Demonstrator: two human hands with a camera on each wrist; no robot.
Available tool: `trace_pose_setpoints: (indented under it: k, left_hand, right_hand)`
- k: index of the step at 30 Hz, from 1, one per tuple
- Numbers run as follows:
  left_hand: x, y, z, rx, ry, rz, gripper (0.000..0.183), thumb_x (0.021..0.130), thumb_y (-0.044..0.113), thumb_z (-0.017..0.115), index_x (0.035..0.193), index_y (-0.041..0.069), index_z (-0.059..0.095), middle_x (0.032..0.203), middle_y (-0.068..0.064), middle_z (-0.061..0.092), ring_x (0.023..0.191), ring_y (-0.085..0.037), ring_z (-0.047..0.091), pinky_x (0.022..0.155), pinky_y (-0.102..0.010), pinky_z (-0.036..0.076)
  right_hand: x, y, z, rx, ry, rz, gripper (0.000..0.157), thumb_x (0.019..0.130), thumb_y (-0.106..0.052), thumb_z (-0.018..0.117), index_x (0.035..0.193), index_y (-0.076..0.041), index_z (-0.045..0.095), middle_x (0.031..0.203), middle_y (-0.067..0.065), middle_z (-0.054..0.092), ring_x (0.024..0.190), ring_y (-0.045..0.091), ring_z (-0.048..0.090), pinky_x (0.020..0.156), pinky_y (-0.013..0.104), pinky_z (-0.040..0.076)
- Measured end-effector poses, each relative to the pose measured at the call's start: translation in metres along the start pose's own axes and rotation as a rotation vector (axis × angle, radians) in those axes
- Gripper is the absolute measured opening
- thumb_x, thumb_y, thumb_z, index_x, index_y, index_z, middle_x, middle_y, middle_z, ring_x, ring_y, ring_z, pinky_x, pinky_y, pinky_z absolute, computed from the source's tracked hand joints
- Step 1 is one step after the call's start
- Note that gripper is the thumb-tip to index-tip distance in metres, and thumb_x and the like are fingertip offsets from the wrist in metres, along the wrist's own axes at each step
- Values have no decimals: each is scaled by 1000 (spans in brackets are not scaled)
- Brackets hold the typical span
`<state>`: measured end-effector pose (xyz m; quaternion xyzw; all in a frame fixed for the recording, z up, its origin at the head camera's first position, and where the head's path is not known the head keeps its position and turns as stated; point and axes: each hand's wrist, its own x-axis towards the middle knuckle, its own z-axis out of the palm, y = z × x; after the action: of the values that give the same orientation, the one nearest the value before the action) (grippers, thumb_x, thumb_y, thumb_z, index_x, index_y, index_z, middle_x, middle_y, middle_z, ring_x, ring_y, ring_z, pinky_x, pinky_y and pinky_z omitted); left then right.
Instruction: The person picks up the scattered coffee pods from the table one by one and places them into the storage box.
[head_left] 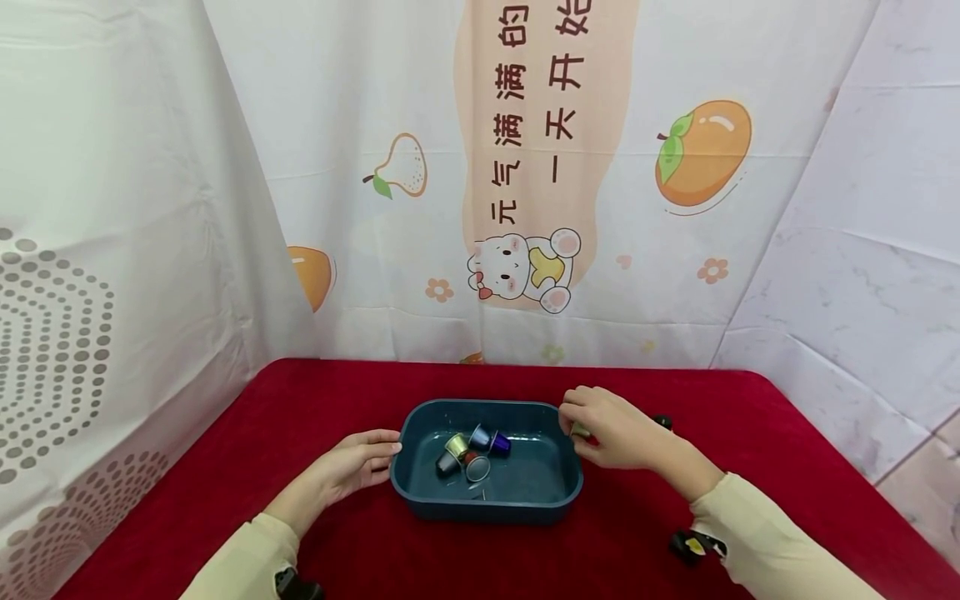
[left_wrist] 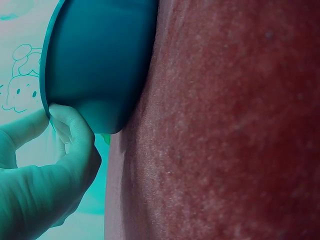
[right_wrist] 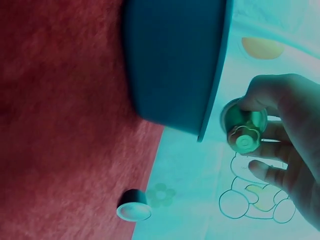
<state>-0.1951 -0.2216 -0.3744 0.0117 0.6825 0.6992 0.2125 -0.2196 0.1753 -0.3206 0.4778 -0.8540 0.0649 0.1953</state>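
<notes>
My right hand (head_left: 611, 429) pinches a green coffee capsule (right_wrist: 245, 125) between thumb and fingers, over the right rim of a blue-green bin (head_left: 517, 513). Inside the bin, a heap of several capsules lies left of middle: a yellow-green capsule (head_left: 456, 446), a light blue capsule (head_left: 480, 437), a dark blue capsule (head_left: 501, 444), a dark grey capsule (head_left: 447, 464) and others. My left hand (head_left: 352, 468) touches the bin's left end, fingertips at the outer side of the rim, as the left wrist view also shows.
Another capsule (right_wrist: 134, 205) lies on the red cloth (head_left: 330, 392) to the right of the bin, partly behind my right hand in the head view. Printed curtains (head_left: 412, 250) hang behind the table and along both sides.
</notes>
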Motion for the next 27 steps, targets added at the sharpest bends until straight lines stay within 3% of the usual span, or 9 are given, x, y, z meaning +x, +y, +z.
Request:
trace_pose_setpoints:
  k: [27]
  left_hand:
    - [1, -1, -1, 10, 1, -6, 45, 96, 19, 58, 133, -3, 42, 98, 7, 64, 87, -5, 65, 83, -23, 55]
  right_hand:
    - [43, -17, -13, 137, -270, 111, 18, 75, -12, 75, 79, -19, 59, 82, -5, 60, 73, 4, 48, 64, 17, 44]
